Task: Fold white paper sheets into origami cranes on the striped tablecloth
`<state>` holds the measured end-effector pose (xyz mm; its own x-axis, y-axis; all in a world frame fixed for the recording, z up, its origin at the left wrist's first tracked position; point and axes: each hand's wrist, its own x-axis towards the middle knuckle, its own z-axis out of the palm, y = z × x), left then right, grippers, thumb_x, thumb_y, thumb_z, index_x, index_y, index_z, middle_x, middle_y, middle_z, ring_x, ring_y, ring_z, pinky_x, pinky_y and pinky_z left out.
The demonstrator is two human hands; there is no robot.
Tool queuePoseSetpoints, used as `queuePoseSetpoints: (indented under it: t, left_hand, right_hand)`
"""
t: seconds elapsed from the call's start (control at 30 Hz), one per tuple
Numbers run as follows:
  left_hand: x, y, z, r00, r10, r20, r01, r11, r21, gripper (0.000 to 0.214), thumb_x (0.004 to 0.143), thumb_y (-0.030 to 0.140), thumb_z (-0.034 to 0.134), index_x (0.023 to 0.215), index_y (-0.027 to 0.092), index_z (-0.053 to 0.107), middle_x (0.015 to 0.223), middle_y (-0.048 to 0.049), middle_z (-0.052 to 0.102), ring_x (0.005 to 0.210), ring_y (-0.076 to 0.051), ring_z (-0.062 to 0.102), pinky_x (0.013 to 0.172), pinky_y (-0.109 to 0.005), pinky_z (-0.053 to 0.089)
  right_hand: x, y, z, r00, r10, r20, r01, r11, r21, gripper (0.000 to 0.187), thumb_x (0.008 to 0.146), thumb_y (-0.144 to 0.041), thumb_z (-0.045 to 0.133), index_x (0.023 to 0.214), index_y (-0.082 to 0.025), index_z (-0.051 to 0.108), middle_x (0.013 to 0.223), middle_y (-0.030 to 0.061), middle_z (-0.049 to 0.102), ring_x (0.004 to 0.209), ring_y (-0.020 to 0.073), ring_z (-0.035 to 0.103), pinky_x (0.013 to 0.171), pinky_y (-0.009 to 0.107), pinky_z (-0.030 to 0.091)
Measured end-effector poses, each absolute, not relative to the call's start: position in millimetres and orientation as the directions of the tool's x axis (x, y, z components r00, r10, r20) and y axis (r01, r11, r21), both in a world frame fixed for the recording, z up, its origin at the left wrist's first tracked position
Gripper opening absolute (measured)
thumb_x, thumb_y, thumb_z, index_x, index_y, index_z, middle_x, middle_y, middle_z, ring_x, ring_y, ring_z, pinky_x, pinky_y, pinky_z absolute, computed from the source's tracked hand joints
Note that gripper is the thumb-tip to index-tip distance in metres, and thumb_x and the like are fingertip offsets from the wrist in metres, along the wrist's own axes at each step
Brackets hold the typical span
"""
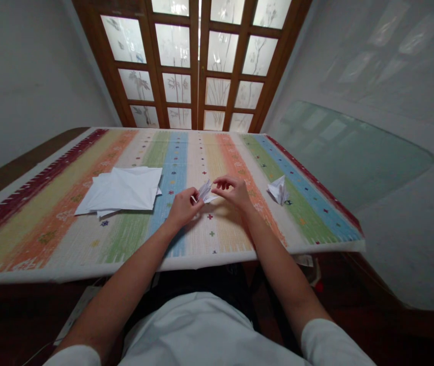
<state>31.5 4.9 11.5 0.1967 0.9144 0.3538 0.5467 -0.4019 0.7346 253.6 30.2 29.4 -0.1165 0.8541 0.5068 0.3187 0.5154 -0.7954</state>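
Observation:
My left hand (183, 208) pinches a small piece of folded white paper (203, 191) at its lower end. My right hand (232, 193) sits just to the right of that paper, fingers curved and apart, with nothing in them. Its fingertips are very close to the fold, though I cannot tell if they touch it. Farther right, a folded white paper figure (278, 190) stands on the striped cloth (217, 229). To the left of my hands lies a loose stack of white paper sheets (121, 190).
The multicoloured striped cloth covers the whole tabletop, and its front edge (163, 267) runs just ahead of my body. Behind the table is a wood-framed frosted glass door (197, 66). A greenish glass panel (354, 152) stands beyond the right side.

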Motion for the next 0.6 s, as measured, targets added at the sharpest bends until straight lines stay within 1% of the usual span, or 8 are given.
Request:
queuePoseSetpoints:
  t: [0.07, 0.17, 0.27, 0.33, 0.43, 0.5, 0.6]
  left_hand:
    - [31, 5, 11, 0.218, 0.904, 0.367, 0.553, -0.424, 0.717, 0.017, 0.085, 0.020, 0.071, 0.075, 0.023, 0.058, 0.071, -0.0002, 0.066, 0.068, -0.018, 0.063, 0.070, -0.030, 0.050]
    - [31, 4, 10, 0.230, 0.897, 0.376, 0.553, -0.439, 0.708, 0.017, 0.088, 0.022, 0.071, 0.076, 0.023, 0.058, 0.074, -0.0006, 0.066, 0.070, -0.018, 0.063, 0.071, -0.030, 0.051]
    - [31, 4, 11, 0.233, 0.901, 0.365, 0.513, -0.433, 0.741, 0.017, 0.091, 0.026, 0.070, 0.080, 0.023, 0.058, 0.080, -0.0022, 0.068, 0.073, -0.018, 0.066, 0.068, -0.029, 0.052]
    - [31, 4, 11, 0.233, 0.910, 0.344, 0.459, -0.415, 0.785, 0.016, 0.093, 0.029, 0.069, 0.083, 0.023, 0.059, 0.085, -0.0036, 0.070, 0.075, -0.019, 0.068, 0.065, -0.028, 0.054]
    - [31, 5, 11, 0.215, 0.926, 0.312, 0.369, -0.373, 0.851, 0.018, 0.096, 0.034, 0.070, 0.086, 0.022, 0.061, 0.089, -0.0049, 0.072, 0.078, -0.019, 0.071, 0.063, -0.027, 0.056]
    - [30, 6, 11, 0.186, 0.938, 0.293, 0.320, -0.340, 0.884, 0.021, 0.097, 0.038, 0.071, 0.086, 0.022, 0.062, 0.087, -0.0047, 0.072, 0.078, -0.019, 0.071, 0.062, -0.027, 0.057]
    - [29, 9, 10, 0.122, 0.956, 0.268, 0.253, -0.291, 0.923, 0.025, 0.096, 0.041, 0.071, 0.085, 0.022, 0.060, 0.085, -0.0036, 0.070, 0.078, -0.019, 0.072, 0.063, -0.028, 0.060]
  right_hand:
    - [249, 30, 27, -0.168, 0.860, 0.482, 0.352, 0.509, -0.786, 0.045, 0.079, -0.071, 0.088, 0.086, -0.027, 0.082, 0.082, 0.0053, 0.077, 0.071, 0.0216, 0.063, 0.070, 0.037, 0.049]
    - [243, 31, 22, -0.160, 0.879, 0.448, 0.338, 0.476, -0.812, 0.044, 0.084, -0.070, 0.084, 0.083, -0.026, 0.079, 0.083, 0.0057, 0.077, 0.074, 0.0223, 0.066, 0.071, 0.037, 0.050]
    - [241, 34, 18, -0.097, 0.912, 0.399, 0.238, 0.411, -0.880, 0.043, 0.082, -0.068, 0.085, 0.083, -0.026, 0.075, 0.085, 0.0051, 0.075, 0.079, 0.0229, 0.068, 0.074, 0.037, 0.053]
    - [241, 36, 17, -0.069, 0.929, 0.363, 0.126, 0.370, -0.921, 0.042, 0.078, -0.065, 0.088, 0.083, -0.026, 0.073, 0.087, 0.0049, 0.075, 0.082, 0.0228, 0.069, 0.078, 0.038, 0.056]
    - [242, 38, 17, -0.050, 0.945, 0.323, -0.023, 0.323, -0.946, 0.040, 0.073, -0.058, 0.093, 0.084, -0.025, 0.074, 0.089, 0.0042, 0.075, 0.085, 0.0222, 0.070, 0.084, 0.038, 0.059]
    - [243, 38, 18, -0.054, 0.950, 0.307, -0.072, 0.303, -0.950, 0.040, 0.069, -0.057, 0.095, 0.083, -0.025, 0.074, 0.089, 0.0035, 0.076, 0.086, 0.0223, 0.071, 0.086, 0.039, 0.059]
    - [242, 35, 20, -0.108, 0.944, 0.312, -0.062, 0.307, -0.950, 0.044, 0.066, -0.060, 0.097, 0.082, -0.026, 0.075, 0.088, 0.0035, 0.077, 0.087, 0.0231, 0.071, 0.087, 0.039, 0.060]
